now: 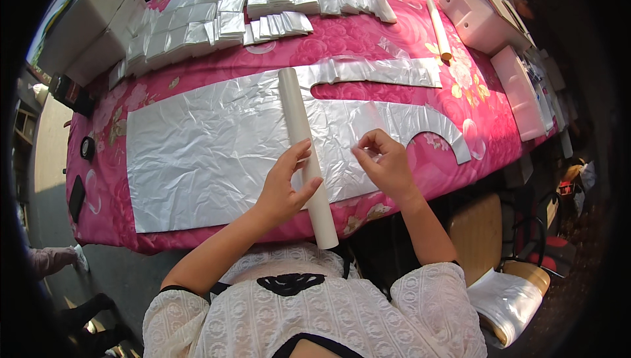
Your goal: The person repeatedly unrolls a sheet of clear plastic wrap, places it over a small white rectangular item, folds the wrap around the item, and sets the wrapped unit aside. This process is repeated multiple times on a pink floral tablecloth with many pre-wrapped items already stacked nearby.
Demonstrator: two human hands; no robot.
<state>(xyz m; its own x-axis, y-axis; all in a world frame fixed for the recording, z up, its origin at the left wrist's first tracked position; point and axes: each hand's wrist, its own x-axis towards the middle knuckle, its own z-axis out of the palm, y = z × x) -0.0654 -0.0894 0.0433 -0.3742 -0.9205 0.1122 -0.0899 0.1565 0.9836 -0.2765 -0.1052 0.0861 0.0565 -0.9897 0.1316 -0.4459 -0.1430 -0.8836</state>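
Note:
A whitish plastic apron (197, 154) lies spread over the table, its neck part and strap ends pointing right. Across it, running away from me, rests a long pale tube (302, 118) whose near end juts past the table edge. My left hand (287, 184) is at the tube, thumb over it, fingers spread and not wrapped round it. Right of the tube, above the apron, my right hand (384, 164) is closed in a pinch. A small clear plastic film (365, 119) shows at its fingertips and seems held there; its edges are hard to make out.
Several folded silvery-white packets (197, 23) stand in rows along the far side of the pink flowered cloth (342, 43). A second tube (438, 29) and white foam boxes (480, 13) are at the right. A phone (77, 199) and tape roll (87, 148) lie left. A chair (476, 233) stands lower right.

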